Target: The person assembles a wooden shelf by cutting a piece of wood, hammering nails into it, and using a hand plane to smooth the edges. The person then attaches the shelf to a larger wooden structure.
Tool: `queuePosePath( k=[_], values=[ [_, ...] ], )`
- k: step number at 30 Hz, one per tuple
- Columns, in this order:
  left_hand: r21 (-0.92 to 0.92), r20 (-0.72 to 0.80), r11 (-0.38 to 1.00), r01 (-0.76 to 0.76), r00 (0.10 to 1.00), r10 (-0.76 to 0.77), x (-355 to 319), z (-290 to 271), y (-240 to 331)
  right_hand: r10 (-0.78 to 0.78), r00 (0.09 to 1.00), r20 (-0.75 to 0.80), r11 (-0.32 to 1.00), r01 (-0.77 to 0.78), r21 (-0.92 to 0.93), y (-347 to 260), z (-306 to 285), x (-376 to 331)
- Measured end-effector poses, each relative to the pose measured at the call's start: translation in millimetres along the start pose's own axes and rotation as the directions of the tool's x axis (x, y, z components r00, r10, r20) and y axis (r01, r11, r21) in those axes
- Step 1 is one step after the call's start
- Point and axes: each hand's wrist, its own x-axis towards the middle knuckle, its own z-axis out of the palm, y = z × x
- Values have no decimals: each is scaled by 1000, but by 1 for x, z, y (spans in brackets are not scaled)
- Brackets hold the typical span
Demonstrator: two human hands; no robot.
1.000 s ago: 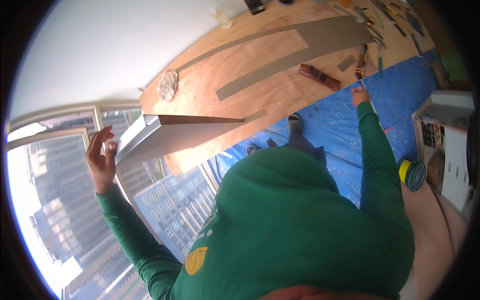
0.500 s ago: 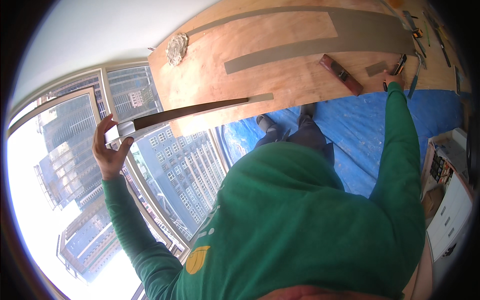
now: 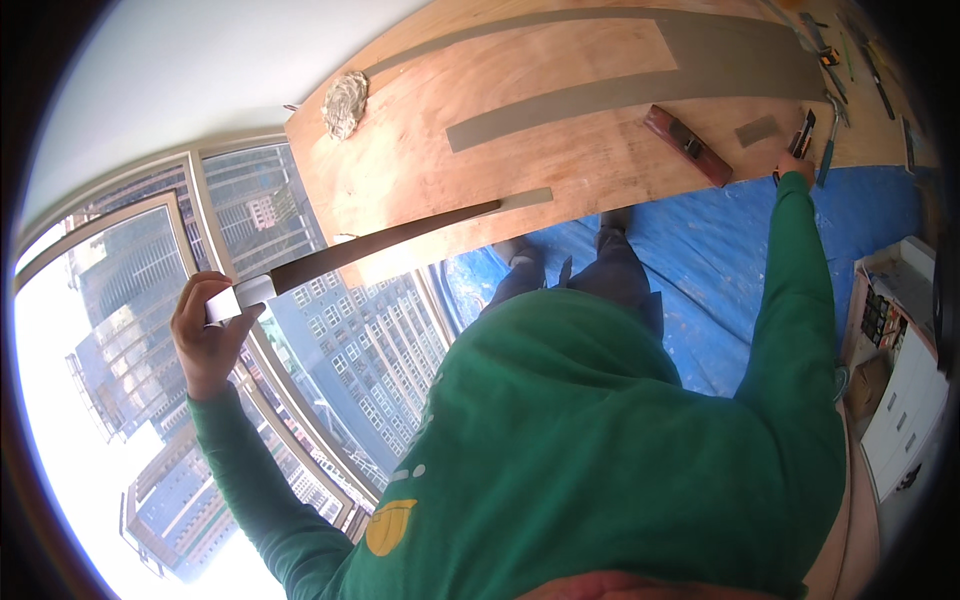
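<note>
A: What can't you make out here?

B: Mostly the right hand (image 3: 797,165). It is far off at the edge of the plywood board (image 3: 480,90), small and bent by the lens. It sits at a small dark tool (image 3: 803,135), but I cannot tell whether the fingers are closed round it or only touching it. The green hooded top (image 3: 600,440) fills the lower middle and hides the body and most of the legs; only the shoes (image 3: 560,240) peep out on the blue sheet (image 3: 700,260).

A: And the left hand?

B: The left hand (image 3: 205,335) is clear. That arm stretches out to the side before the window (image 3: 120,300), and the fingers are wrapped tight round the pale end of a long dark strip (image 3: 385,240). The strip runs up and right, its far end lying on the board's near edge.

A: The right arm?

B: Fully straight, reaching forward, just beside a reddish wooden block (image 3: 688,145) on the board
</note>
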Motion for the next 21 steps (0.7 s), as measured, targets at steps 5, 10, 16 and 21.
queuePosePath(
  k=[5, 10, 16, 21],
  values=[
    [-44, 118, 948, -314, 941, 317, 52, -16, -3, -61, 994, 87, 547, -40, 836, 77, 0, -77],
    [-244, 111, 740, -627, 740, 663, 88, -15, -18, -298, 880, 371, 380, -247, 891, 51, -1, -324],
    [-241, 107, 691, -682, 689, 717, 91, -3, -23, -390, 770, 506, 362, -377, 853, 53, 12, -505],
    [-204, -13, 548, -811, 562, 827, 86, 14, -35, -373, 720, 585, 304, -501, 810, 39, 33, -567]
  ],
)
